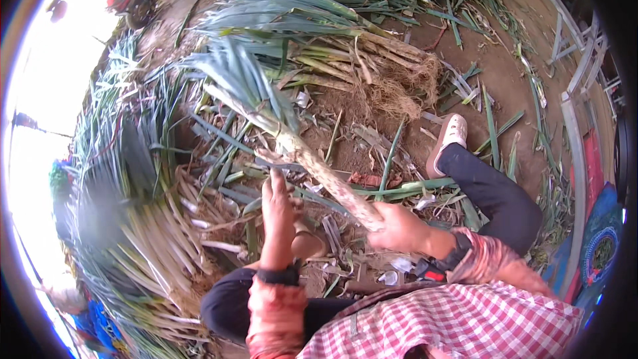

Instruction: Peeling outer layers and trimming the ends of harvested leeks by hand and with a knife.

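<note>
Checked apron (425, 322) — leek (325, 176) — littered earth (419, 148)

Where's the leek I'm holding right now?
Central in the head view, the leek slants up-left from your right hand, passing above your left hand in the picture.

The checked garment (425, 322) is red and white, sleeves (276, 312) orange-red, trousers (495, 193) dark

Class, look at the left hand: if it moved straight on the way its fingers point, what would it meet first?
Most likely the leek held in the right hand: its stalk crosses just beyond the fingertips of the left hand, though depth is hard to judge.
</note>
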A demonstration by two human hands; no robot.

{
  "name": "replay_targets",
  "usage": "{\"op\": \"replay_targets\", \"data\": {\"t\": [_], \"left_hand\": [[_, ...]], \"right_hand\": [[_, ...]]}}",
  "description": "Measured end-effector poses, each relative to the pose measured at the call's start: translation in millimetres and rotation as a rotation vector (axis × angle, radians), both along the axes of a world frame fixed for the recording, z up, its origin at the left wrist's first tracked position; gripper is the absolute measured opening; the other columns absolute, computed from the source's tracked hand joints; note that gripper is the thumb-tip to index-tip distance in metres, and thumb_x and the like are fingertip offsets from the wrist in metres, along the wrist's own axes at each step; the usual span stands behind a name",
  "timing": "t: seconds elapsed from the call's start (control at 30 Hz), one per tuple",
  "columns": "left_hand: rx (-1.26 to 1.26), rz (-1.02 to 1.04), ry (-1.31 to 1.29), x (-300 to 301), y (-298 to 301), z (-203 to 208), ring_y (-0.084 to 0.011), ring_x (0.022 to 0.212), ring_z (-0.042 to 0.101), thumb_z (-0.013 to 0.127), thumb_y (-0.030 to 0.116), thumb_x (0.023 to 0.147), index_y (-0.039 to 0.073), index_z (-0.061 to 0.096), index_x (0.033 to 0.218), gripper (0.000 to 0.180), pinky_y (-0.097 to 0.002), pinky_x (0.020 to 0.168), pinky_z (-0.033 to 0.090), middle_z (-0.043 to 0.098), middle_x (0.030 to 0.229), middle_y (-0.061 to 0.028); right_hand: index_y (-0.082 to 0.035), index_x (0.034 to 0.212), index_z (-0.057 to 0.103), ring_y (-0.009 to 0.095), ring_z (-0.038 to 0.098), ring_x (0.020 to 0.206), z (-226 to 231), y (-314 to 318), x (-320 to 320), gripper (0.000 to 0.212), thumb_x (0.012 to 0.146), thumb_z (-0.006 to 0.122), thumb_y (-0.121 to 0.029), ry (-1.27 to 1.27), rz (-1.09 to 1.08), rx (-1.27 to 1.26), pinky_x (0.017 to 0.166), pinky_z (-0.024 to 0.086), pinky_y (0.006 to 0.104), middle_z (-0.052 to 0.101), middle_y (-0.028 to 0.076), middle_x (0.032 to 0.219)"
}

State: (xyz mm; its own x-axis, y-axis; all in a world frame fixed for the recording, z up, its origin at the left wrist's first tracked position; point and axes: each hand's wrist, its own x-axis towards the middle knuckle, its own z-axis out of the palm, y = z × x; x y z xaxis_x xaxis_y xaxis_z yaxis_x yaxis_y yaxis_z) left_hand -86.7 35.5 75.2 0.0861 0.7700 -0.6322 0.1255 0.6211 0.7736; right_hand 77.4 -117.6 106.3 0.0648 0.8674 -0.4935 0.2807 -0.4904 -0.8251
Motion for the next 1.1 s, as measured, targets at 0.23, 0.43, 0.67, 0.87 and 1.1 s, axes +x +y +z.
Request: {"op": "replay_targets", "data": {"t": [0.23,0.43,0.67,0.87,1.1], "left_hand": [[0.319,0.237,-0.158,0.0,3.1,-89.5,-0.0192,0.072,0.05,0.042,0.038,0.085,-0.006,0.047,0.102,0.047,-0.0286,0.066,0.041,0.053,0.088,-0.013],[0.406,0.357,0.048,10.0,-4.9,-99.8,-0.0206,0.067,0.052,0.041,0.03,0.083,-0.006,0.053,0.093,0.039,-0.0307,0.063,0.043,0.057,0.077,-0.0119],[-0.344,0.326,-0.493,24.2,-34.1,-98.7,-0.0097,0.036,0.035,0.04,0.028,0.083,0.009,0.051,0.074,0.024,-0.0218,0.031,0.026,0.044,0.053,-0.0001],[-0.535,-0.399,-0.366,36.1,-122.0,-107.5,-0.0157,0.044,0.046,0.039,0.028,0.085,0.009,0.054,0.089,0.024,-0.0271,0.037,0.036,0.052,0.062,-0.0025],[-0.031,-0.234,0.096,25.9,-100.2,-108.8,-0.0166,0.046,0.043,0.044,0.04,0.081,0.002,0.049,0.097,0.041,-0.0282,0.042,0.034,0.051,0.064,-0.0068]], "right_hand": [[0.001,0.088,0.047,0.033,0.055,0.057,13.6,-64.4,-13.0,0.035,0.06,0.058,-0.018,-0.507,0.144,0.291,0.051,0.045,0.0372,0.054,0.018,0.065],[0.003,0.099,0.049,0.03,0.057,0.054,-1.2,-81.7,-28.5,0.043,0.062,0.062,-0.017,-0.511,0.063,0.315,0.049,0.045,0.0341,0.054,0.018,0.061],[0.005,0.088,0.052,0.012,0.053,0.054,-9.5,-64.7,-15.3,0.025,0.069,0.058,-0.01,0.413,-0.265,-0.076,0.051,0.043,0.0237,0.056,0.005,0.072],[0.007,0.092,0.05,0.014,0.052,0.049,-25.6,-46.8,1.6,0.026,0.07,0.053,-0.006,0.902,-0.348,-0.03,0.042,0.043,0.0239,0.055,0.01,0.068],[0.009,0.098,0.046,0.014,0.05,0.043,6.8,-42.8,16.0,0.037,0.066,0.051,-0.009,1.237,-0.343,-0.09,0.036,0.042,0.0241,0.054,0.01,0.063]]}}
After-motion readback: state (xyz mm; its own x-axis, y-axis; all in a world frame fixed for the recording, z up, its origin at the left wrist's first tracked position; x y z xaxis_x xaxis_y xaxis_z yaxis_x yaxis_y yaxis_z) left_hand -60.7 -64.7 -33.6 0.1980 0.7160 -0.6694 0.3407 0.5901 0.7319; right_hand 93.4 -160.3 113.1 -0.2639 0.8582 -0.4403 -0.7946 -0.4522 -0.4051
